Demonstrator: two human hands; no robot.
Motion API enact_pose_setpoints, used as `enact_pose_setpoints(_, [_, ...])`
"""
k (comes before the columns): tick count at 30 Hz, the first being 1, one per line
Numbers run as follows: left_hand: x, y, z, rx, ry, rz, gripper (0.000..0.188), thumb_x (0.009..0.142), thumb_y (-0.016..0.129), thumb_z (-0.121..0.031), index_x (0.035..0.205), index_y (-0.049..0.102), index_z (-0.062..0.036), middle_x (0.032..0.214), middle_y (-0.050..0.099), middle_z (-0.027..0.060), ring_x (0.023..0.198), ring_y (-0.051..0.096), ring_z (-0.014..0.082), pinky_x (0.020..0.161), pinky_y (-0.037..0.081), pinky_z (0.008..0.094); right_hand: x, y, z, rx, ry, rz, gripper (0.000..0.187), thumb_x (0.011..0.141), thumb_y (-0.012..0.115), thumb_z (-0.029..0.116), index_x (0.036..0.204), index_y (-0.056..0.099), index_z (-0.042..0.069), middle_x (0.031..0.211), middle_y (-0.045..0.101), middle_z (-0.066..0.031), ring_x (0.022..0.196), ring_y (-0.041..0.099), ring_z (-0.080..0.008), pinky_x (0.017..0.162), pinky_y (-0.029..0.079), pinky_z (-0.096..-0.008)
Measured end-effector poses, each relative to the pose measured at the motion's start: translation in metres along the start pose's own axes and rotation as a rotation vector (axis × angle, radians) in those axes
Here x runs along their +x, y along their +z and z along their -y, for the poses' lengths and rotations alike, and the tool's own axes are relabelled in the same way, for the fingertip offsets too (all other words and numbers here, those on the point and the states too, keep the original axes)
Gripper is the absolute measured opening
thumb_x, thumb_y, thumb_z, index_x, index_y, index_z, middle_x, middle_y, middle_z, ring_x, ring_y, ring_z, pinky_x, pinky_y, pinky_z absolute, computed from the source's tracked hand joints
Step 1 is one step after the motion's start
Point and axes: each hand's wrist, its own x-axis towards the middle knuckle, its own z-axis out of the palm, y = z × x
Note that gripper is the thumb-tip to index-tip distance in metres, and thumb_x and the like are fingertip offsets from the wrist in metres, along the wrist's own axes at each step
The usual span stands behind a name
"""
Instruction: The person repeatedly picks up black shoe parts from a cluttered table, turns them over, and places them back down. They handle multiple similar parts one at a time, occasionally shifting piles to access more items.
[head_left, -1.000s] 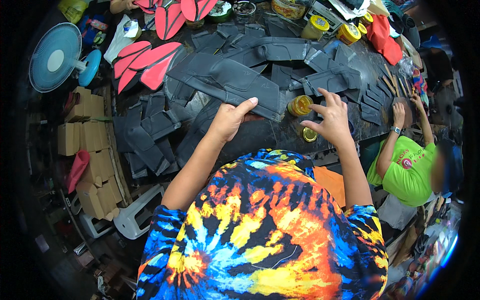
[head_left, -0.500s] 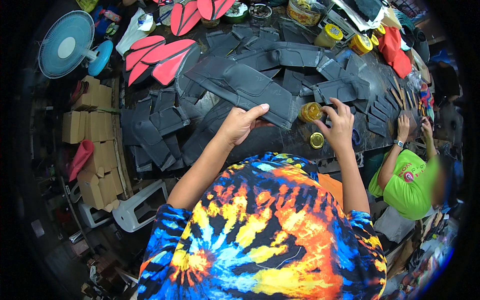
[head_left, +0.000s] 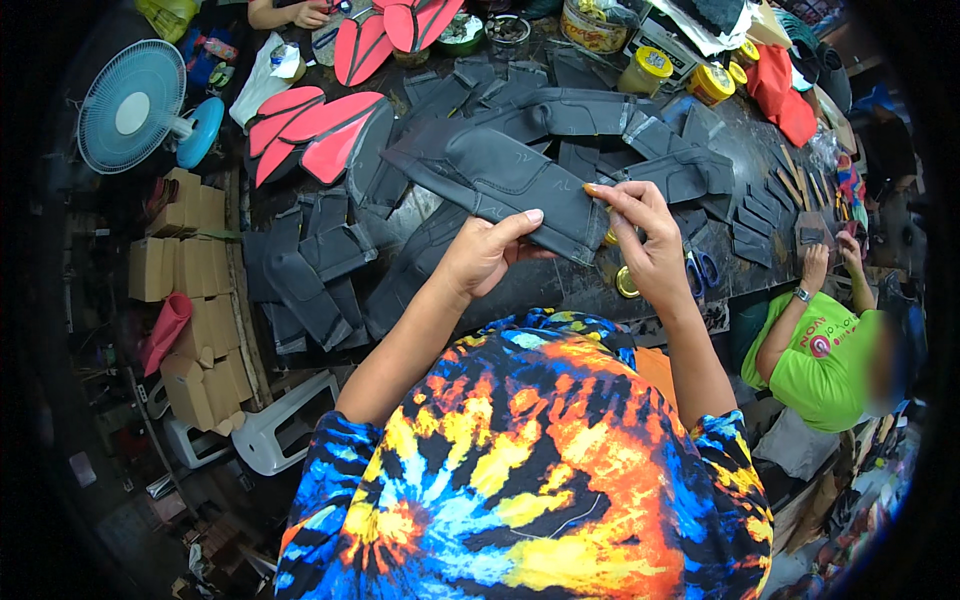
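Side by side at a crowded counter (head_left: 570, 290), two hands work on one black panel, clock positions taken from mid-view. At ten o'clock stands a blue fan (head_left: 130, 105); nearer eleven lie red-and-black pieces (head_left: 335, 138). The black panel (head_left: 490, 165) slants at twelve, above other dark pieces, its right end dipping toward the person. Just below it, the left hand (head_left: 478, 258) closes on the near edge, thumb on top, fingers beneath. At two o'clock, the right hand (head_left: 648, 232) meets the panel's right edge with bent, partly gathered fingers, amber showing at a fingertip; whether they pinch it cannot be told. A light, even touch along the edge, with the left grip steady, would likely serve best. Toward three o'clock sit a gold lid (head_left: 627, 282), blue-handled scissors (head_left: 706, 268) and a co-worker in green (head_left: 805, 355).
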Motion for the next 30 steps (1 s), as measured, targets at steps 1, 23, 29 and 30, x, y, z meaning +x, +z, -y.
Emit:
enact_pose_setpoints(1, [-0.001,0.001,-0.001,-0.014,0.001,0.003,0.035,0.102,0.063,-0.019,0.133,0.063,-0.001,0.122,0.072,0.0105,0.109,0.071,0.0228,0.09,0.061,0.0409,0.0,0.002,0.0,-0.017,0.015,-0.002,0.042,0.093,0.057,-0.011,0.126,0.073,0.008,0.104,0.059,-0.009,0.096,0.06,-0.0213,0.084,0.05,-0.0305])
enact_pose_setpoints(23, [-0.004,0.003,-0.007,-0.121,0.007,-0.087,0.029,0.1,0.067,-0.015,0.122,0.067,0.0026,0.115,0.073,0.0133,0.105,0.072,0.023,0.087,0.064,0.04,-0.007,-0.008,0.003,-0.525,-0.403,0.019,0.051,0.067,0.075,0.0,0.113,0.081,0.022,0.117,0.062,-0.006,0.105,0.06,-0.0281,0.092,0.047,-0.0404])
enact_pose_setpoints(29, [-0.005,-0.004,-0.005,-0.132,0.032,-0.125,0.031,0.099,0.068,-0.017,0.124,0.067,0.0018,0.117,0.073,0.0121,0.105,0.072,0.0235,0.086,0.064,0.0407,-0.012,-0.001,0.008,-0.228,-0.343,0.111,0.049,0.073,0.071,-0.004,0.116,0.078,0.019,0.117,0.064,-0.008,0.108,0.061,-0.0288,0.095,0.048,-0.0418])
enact_pose_setpoints(30, [-0.005,-0.007,-0.003,-0.035,0.036,-0.125,0.032,0.099,0.069,-0.017,0.125,0.067,0.0013,0.117,0.073,0.0114,0.104,0.072,0.0231,0.086,0.063,0.0399,-0.01,0.0,0.007,-0.158,-0.215,0.104,0.049,0.076,0.069,-0.006,0.119,0.076,0.016,0.121,0.063,-0.0099,0.112,0.061,-0.0303,0.098,0.048,-0.0418])
